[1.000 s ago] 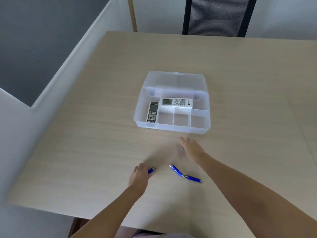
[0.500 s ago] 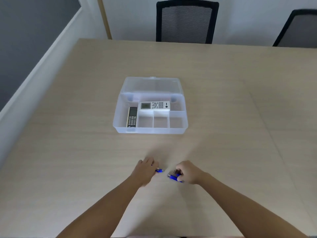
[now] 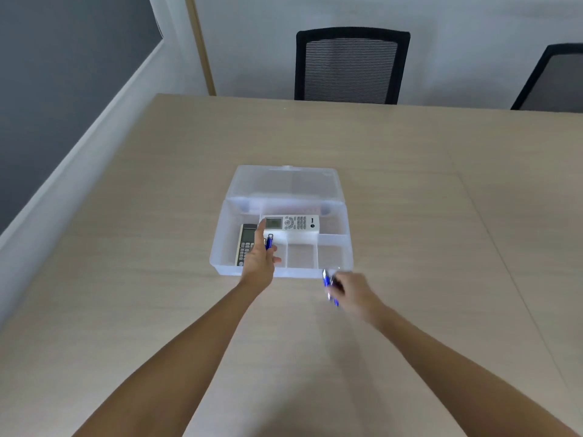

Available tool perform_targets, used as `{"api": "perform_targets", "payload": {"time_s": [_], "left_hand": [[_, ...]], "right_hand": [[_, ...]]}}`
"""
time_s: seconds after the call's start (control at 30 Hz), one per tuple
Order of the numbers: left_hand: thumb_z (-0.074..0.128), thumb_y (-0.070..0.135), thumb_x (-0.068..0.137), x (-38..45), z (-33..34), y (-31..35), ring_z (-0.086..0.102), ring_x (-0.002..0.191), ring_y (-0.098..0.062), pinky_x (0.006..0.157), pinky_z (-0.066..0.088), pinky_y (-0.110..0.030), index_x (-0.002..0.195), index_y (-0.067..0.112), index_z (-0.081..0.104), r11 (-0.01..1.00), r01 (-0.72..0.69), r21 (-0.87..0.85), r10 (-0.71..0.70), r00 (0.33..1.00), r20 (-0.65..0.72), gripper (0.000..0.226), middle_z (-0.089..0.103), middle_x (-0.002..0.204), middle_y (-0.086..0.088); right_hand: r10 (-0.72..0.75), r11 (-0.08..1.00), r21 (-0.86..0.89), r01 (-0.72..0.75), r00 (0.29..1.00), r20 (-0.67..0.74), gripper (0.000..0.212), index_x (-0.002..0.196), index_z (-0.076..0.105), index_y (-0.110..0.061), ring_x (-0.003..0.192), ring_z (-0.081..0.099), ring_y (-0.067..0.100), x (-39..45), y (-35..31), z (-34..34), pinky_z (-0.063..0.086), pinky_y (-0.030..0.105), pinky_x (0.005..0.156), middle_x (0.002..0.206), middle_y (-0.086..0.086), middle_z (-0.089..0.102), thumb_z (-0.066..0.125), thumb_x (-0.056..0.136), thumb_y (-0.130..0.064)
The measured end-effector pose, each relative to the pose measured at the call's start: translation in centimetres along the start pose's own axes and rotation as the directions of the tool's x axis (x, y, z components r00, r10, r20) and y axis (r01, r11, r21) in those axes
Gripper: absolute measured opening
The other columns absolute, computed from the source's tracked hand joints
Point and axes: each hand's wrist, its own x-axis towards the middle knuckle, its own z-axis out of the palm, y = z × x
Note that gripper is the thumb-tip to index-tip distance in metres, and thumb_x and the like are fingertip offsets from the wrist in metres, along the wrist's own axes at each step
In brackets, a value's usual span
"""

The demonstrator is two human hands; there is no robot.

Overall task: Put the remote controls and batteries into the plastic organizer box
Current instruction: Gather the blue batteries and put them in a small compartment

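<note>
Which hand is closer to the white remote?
Left. The left hand is over the box, its fingertip beside the white remote, holding a battery. The right hand is outside the box's front right corner, farther away.

Left hand (image 3: 260, 258) holds a blue battery (image 3: 269, 241) over the clear box (image 3: 220, 247); right hand (image 3: 353, 290) grips blurred blue batteries (image 3: 328, 280), probably two.

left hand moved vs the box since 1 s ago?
Yes. The left hand has gone forward from the bare table in front of the organizer box to over its front edge, holding a blue battery.
</note>
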Motion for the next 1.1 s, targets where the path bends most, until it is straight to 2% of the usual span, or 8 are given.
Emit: {"api": "perform_targets", "payload": {"time_s": [0.1,0.23,0.53,0.67,0.73,0.83,1.0,1.1], "left_hand": [[0.033,0.001,0.098,-0.6,-0.2,-1.4,0.064,0.06,0.002,0.057,0.045,-0.012,0.144,0.029,0.025,0.993,0.117,-0.03,-0.115,0.992,0.052,0.054,0.053,0.088,0.002],[0.033,0.001,0.098,-1.9,-0.4,-2.7,0.068,0.071,-0.009,0.058,0.046,-0.012,0.129,0.022,0.04,0.99,0.102,-0.102,-0.1,0.995,0.03,0.038,0.052,0.09,-0.006],[0.035,0.002,0.099,-2.6,0.4,-0.6,0.066,0.071,-0.015,0.059,0.051,-0.008,0.12,0.024,0.04,0.961,0.092,-0.262,-0.096,0.995,-0.003,0.031,0.055,0.09,0.001],[0.033,-0.003,0.098,-1.7,3.0,1.8,0.06,0.069,-0.019,0.067,0.053,-0.018,0.127,0.02,0.04,0.953,0.06,-0.298,-0.033,0.995,0.095,0.038,0.052,0.091,-0.002],[0.031,-0.005,0.097,-1.3,5.0,3.5,0.058,0.069,-0.019,0.066,0.051,-0.023,0.119,0.02,0.044,0.96,0.099,-0.262,-0.036,0.971,0.234,0.035,0.049,0.089,0.0],[0.027,-0.01,0.09,-1.0,8.6,5.2,0.054,0.074,-0.025,0.065,0.042,-0.034,0.108,0.021,0.045,0.975,0.185,-0.122,-0.107,0.875,0.472,0.039,0.044,0.09,-0.003],[0.034,-0.013,0.085,-0.8,12.3,5.2,0.042,0.078,-0.022,0.058,0.035,-0.022,0.111,0.011,0.052,0.971,0.185,0.154,-0.238,0.825,0.512,0.039,0.039,0.088,-0.003],[0.039,-0.013,0.083,-0.7,13.0,4.6,0.037,0.089,-0.022,0.065,0.04,-0.025,0.125,0.007,0.049,0.939,0.023,0.342,-0.198,0.851,0.487,0.047,0.036,0.118,-0.014]], "right_hand": [[0.093,0.991,0.11,-0.071,0.974,-0.209,0.025,0.063,0.046,-0.006,0.048,0.046,0.015,2.5,-1.9,-3.4,0.036,0.011,0.043,0.053,0.0,0.053,0.055,0.086,-0.008],[0.227,0.974,-0.022,-0.227,0.974,-0.018,0.039,0.048,0.035,-0.012,0.043,0.044,0.014,4.5,-3.5,-2.6,0.03,0.011,0.028,0.05,0.002,0.051,0.05,0.082,0.001],[0.404,0.908,0.037,-0.417,0.895,0.189,0.022,0.07,0.047,-0.01,0.045,0.06,0.016,5.8,-3.3,-2.4,0.05,0.018,0.04,0.045,0.0,0.059,0.065,0.08,-0.005],[0.269,0.957,-0.092,-0.276,0.959,-0.086,0.022,0.055,0.05,-0.009,0.057,0.063,0.023,6.9,-3.1,-7.2,0.047,0.021,0.047,0.045,0.002,0.055,0.058,0.073,-0.001],[0.223,0.971,-0.032,-0.237,0.946,-0.237,0.012,0.073,0.061,-0.002,0.076,0.057,0.025,7.9,-2.3,-9.5,0.047,0.028,0.062,0.072,0.005,0.058,0.068,0.074,-0.012],[0.337,0.942,0.039,-0.334,0.937,-0.095,0.045,0.104,0.062,0.006,0.086,0.065,0.03,8.7,-0.7,-10.4,0.053,0.04,0.087,0.083,0.01,0.058,0.077,0.074,-0.025],[0.322,0.934,0.153,-0.321,0.946,0.02,0.033,0.093,0.07,0.005,0.057,0.064,0.024,9.2,1.1,-9.7,0.059,0.032,0.072,0.068,0.012,0.067,0.073,0.078,-0.024],[0.306,0.94,0.153,-0.305,0.952,0.02,0.031,0.092,0.07,0.005,0.062,0.063,0.025,9.6,1.4,-9.8,0.059,0.037,0.083,0.08,0.021,0.074,0.072,0.076,-0.022]]}}
